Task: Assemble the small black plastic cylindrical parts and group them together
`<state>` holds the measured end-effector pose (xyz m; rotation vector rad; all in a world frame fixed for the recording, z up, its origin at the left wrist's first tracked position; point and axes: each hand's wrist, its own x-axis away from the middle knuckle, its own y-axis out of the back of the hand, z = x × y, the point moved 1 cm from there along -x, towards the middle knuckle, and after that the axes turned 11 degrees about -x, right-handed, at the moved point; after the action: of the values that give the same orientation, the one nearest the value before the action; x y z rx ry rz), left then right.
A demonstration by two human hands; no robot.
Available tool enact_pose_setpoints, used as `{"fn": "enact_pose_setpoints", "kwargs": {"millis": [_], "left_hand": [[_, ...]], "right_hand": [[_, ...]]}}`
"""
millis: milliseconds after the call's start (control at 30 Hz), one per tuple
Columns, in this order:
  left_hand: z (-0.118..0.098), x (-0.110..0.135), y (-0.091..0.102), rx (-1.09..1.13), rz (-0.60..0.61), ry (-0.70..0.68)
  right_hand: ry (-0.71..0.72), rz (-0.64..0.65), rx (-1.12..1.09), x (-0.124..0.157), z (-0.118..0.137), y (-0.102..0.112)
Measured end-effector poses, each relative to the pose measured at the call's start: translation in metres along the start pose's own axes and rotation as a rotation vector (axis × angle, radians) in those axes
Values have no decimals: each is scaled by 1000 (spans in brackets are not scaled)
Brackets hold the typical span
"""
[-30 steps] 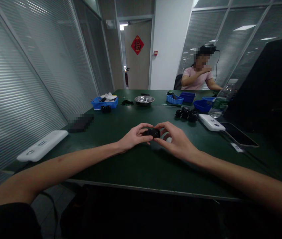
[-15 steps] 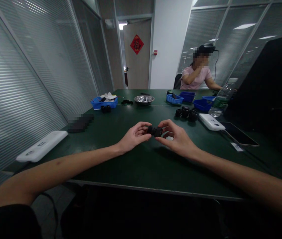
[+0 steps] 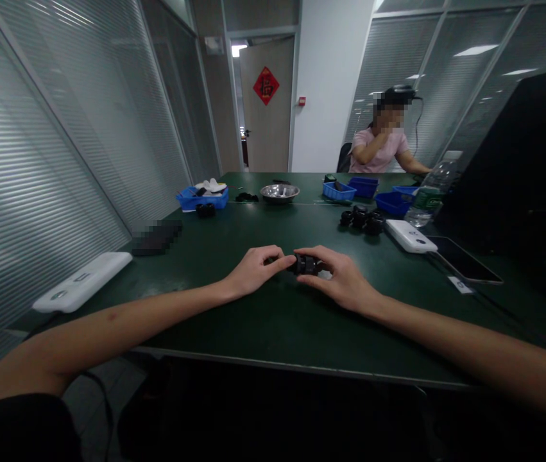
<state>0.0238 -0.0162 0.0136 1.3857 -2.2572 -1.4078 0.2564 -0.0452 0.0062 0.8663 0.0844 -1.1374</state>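
Low over the green table [image 3: 273,321], both my hands grip one small black cylindrical part [image 3: 306,264] with a ringed, ribbed body. My left hand [image 3: 253,273] is closed on its left end, thumb pressed against it. Thumb and fingers of my right hand [image 3: 342,279] pinch the body from the other side. Fingers cover much of the part, so its ends are hidden. A small whitish spot shows beside the right palm; I cannot make out what it is.
Several black parts [image 3: 362,220] lie to the right, more [image 3: 205,210] by a blue basket [image 3: 188,200] at left. A metal bowl [image 3: 280,194] stands mid-table. Blue trays [image 3: 391,203], a bottle [image 3: 429,199], power banks [image 3: 410,236] and a phone [image 3: 465,258] line the right. A person sits opposite.
Both hands have come down slightly with the black part. It now lies more level, and the left thumb has moved further onto its end.
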Motion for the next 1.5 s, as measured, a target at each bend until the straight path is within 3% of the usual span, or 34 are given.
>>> {"fn": "enact_pose_setpoints", "kwargs": {"millis": [100,267,400,600,867,1100,1300,1400,1500], "left_hand": [[4,0,5,-145,-40,-139],[12,-1,14,-556,-112,-554],[13,-2,15,-727,-145,-666],[12,-2,11,-745,-129,-580],[12,-2,10,-794,-117,-578],[13,-1,11,-708,-113,-549],[13,-2,7,-682,-16,-472],[12,0,6,-572,-10,-390],[8,2,3,-228,-6,-260]], "right_hand": [[-18,-24,-3,0,-1,-2],[-79,-20,-67,0,-1,-4],[-61,2,-82,0,1,-3],[-42,-5,-42,0,1,-5],[-36,-1,-40,0,2,-5],[-39,-17,-81,0,0,-6],[-6,17,-15,0,3,-6],[3,26,-3,0,4,-5],[-11,7,-35,1,3,-6]]}}
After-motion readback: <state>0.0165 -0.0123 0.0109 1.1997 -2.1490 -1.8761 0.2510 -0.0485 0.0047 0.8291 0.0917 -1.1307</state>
